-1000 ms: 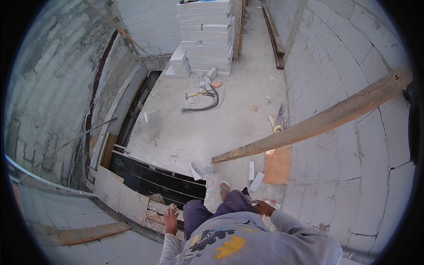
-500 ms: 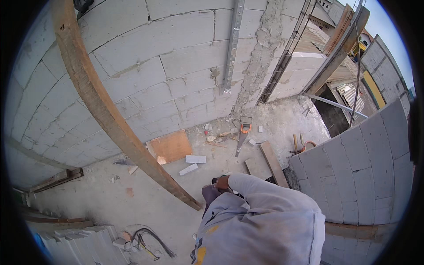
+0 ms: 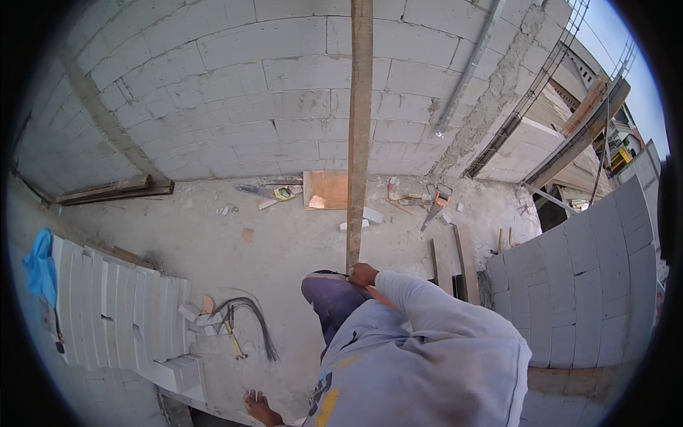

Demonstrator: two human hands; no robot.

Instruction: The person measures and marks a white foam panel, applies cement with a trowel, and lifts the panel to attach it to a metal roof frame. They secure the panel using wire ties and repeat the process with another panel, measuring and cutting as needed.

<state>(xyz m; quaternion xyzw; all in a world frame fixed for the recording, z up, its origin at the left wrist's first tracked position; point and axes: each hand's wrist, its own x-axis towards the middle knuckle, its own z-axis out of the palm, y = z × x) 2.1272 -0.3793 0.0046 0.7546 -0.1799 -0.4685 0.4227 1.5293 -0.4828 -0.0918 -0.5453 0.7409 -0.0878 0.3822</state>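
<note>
My right hand (image 3: 363, 274) is bent down in front of my knee, its fingers curled. It is at the lower visible end of a long wooden plank (image 3: 358, 135); whether it touches the plank I cannot tell. An orange-brown strip (image 3: 383, 297) shows between this hand and my shirt, partly covered by the sleeve. What the fingers hold, if anything, is hidden. My left hand (image 3: 262, 409) is low at the bottom edge, its fingers spread and holding nothing, over the grey concrete floor (image 3: 270, 249).
A light block wall (image 3: 284, 107) stands ahead, a lower one (image 3: 583, 285) at right. On the floor are an orange-handled saw (image 3: 435, 206), a brown board (image 3: 331, 191), short planks (image 3: 466, 263) and dark wires (image 3: 260, 320). Blocks (image 3: 121, 306) are stacked at left with a blue cloth (image 3: 40, 269).
My view has swung left, so the long plank now appears upright in the middle. The stacked blocks show more fully. My left hand has come into view, fingers spread; my right stays by my knee.
</note>
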